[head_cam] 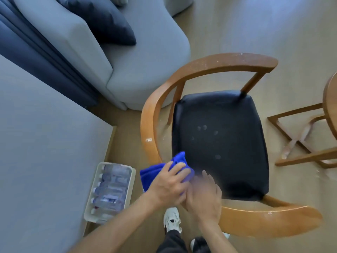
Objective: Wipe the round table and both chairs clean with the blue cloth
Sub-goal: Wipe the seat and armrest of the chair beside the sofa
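Note:
A wooden chair with a curved armrest and a black padded seat stands below me. Pale smudges show on the seat. The bunched blue cloth lies at the seat's near left corner, by the armrest. My left hand grips the cloth from above, fingers curled over it. My right hand is blurred, just right of the left hand, fingers fairly straight over the seat's front edge; whether it touches the cloth is unclear. The round table's edge shows at the far right.
A grey sofa with a dark cushion stands behind the chair. A grey surface fills the left. A tray of several water bottles sits on the floor beside my white shoe. The table's wooden base lies right.

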Demonstrator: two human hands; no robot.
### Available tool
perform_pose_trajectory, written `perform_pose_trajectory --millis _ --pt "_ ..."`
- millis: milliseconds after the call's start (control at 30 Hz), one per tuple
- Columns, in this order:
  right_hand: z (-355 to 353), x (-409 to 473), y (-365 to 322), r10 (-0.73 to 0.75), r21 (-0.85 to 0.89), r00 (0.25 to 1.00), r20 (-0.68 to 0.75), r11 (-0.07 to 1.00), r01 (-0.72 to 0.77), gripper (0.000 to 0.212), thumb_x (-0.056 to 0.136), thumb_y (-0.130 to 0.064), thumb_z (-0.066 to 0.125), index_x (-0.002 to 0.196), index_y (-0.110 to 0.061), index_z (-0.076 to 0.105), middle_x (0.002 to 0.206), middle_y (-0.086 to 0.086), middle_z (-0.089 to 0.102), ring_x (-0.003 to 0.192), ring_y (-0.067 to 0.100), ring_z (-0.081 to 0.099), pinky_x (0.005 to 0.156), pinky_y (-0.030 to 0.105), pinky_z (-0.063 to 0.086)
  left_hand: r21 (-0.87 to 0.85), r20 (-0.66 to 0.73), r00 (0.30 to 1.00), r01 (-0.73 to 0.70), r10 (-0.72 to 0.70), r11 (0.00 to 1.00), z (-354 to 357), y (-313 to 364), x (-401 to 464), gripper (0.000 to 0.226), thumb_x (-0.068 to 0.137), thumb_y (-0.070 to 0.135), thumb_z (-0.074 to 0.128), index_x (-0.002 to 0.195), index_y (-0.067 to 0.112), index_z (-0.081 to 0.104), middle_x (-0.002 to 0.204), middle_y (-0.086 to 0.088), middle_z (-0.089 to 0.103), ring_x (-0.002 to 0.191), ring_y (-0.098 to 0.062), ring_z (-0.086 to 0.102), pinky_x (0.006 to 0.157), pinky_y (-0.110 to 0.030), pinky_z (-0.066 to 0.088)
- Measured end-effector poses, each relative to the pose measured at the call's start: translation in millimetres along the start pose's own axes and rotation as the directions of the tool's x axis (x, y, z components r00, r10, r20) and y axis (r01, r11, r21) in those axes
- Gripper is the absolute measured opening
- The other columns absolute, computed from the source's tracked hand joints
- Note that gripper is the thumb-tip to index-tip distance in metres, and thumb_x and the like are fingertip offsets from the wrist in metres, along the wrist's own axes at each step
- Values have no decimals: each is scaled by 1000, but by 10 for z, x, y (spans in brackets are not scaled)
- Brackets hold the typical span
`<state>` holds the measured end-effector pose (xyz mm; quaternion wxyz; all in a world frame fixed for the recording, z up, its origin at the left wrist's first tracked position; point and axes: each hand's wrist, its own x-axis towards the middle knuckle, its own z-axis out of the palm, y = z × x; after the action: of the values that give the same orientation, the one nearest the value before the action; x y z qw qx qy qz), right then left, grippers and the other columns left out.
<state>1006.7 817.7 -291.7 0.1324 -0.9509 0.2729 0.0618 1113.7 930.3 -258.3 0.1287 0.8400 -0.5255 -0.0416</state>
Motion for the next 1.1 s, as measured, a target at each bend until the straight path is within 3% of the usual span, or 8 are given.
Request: perform_pose_trajectory --millis 100,267,567,667,800,867,1000,1100 --pt "13 -36 18 6 -5 1000 3 1000 -6 44 91 -27 34 107 -9 71 128 14 62 117 31 60 93 44 43 -43 37 998 -58 60 997 133 161 -90 12 81 24 57 81 17 66 110 -5 65 105 -30 57 87 -45 47" --pt "-1 -30 -29 38 15 998 -59 999 -37 45 88 -30 38 106 -8 73 126 15 64 113 31 62 94 44 42 94 -76 988 -125 132 988 -436 -848 312 13 79 23 59 82 14 67 110 -9 64 107 -33 57 95 -45 42" --pt "28 -15 -7 31 50 999 -26 998 -30 46 86 -34 40 104 -10 74 123 12 66 108 27 65 91 41 46 -204 -23 949 303 -314 931 -779 -1740 1176 23 80 28 53 90 21 72 122 1 58 120 -22 42 102 -39 38" --pt "24 -44 11 16 71 1000 -24 997 -15 45 84 -34 41 101 -10 75 121 12 67 105 27 66 88 40 46 -151 -103 975 179 -195 972 -722 -1360 821 15 77 26 60 83 20 72 116 0 62 117 -24 47 101 -39 39" --pt "39 -6 3 25 122 996 -86 992 -15 41 81 -32 44 91 -10 77 114 12 70 94 28 70 82 37 42 -54 4 999 -40 41 998 -540 -917 384 10 75 30 62 78 23 69 112 4 64 116 -22 52 92 -36 43" --pt "53 18 3 28 136 995 -101 991 -14 41 80 -33 44 90 -10 77 112 11 71 93 27 70 82 37 41 -33 37 999 -28 29 999 -553 -1045 497 12 77 31 60 78 24 69 109 4 64 113 -22 52 86 -40 46" --pt "34 -13 19 56 213 991 123 974 -82 43 82 -40 41 94 -18 77 113 3 71 102 19 64 86 36 42 -71 37 993 114 -111 991 -727 -1358 875 22 79 33 55 88 25 73 121 -3 59 120 -27 47 96 -47 43" --pt "-130 162 -32 53 455 988 147 883 -115 25 93 -36 50 115 -38 63 137 -16 51 126 8 49 101 36 39 99 35 992 119 -123 988 -832 -1451 951 38 83 41 49 115 33 66 139 -10 44 132 -32 34 107 -49 31"
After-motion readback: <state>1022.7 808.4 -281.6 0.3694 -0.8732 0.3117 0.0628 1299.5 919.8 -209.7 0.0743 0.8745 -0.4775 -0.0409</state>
